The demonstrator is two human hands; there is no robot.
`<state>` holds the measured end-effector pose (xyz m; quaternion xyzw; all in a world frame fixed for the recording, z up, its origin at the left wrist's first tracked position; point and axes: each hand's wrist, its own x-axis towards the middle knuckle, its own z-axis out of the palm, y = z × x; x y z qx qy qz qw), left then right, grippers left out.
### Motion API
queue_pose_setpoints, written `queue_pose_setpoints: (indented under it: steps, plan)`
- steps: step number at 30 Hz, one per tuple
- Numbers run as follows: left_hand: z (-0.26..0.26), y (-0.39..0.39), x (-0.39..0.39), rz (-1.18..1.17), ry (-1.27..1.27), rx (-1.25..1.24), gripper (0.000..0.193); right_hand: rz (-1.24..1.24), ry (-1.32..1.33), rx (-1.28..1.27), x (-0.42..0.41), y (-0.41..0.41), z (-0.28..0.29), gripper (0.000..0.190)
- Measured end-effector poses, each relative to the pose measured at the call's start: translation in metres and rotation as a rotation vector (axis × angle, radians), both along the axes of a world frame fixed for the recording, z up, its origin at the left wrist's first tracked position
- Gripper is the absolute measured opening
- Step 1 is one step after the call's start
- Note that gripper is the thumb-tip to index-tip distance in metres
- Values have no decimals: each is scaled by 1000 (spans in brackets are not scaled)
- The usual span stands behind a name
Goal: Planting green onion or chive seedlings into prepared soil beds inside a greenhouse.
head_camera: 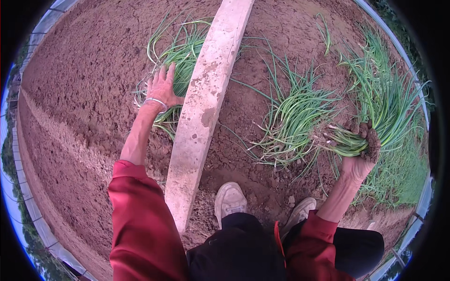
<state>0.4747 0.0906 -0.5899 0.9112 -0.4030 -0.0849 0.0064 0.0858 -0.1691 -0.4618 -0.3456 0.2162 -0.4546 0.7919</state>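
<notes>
My left hand (163,87), with a bracelet at the wrist, lies palm down with its fingers spread on a pile of green onion seedlings (188,58). Its thumb reaches to the side of a long pale beam (207,91). On the right, my soil-caked right hand (369,144) is closed around a bunch of green onion seedlings (346,142). Roots and white bases point left from that fist, while the green leaves fan out to the upper right. Another loose heap of seedlings (302,109) rests on the soil between the beam and my right hand.
Brown soil (88,70) spreads around, with a ridge edge along the left. Green onions (400,179) stand thick at the right, and a small loose tuft (326,35) lies farther off. My shoes (230,200) are on the soil close to the beam. Greenhouse sheeting (383,24) borders the plot.
</notes>
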Motion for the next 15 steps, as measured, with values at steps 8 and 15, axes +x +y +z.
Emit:
queue_pose_setpoints:
  steps: [8, 15]
  plan:
    - [-34, 8, 22, 254, -91, 28, 90, 59, -25, 1, -5, 6, 5, 37]
    - [25, 25, 96, 739, -331, 20, 66, 22, -25, 50, -6, 8, 1, 31]
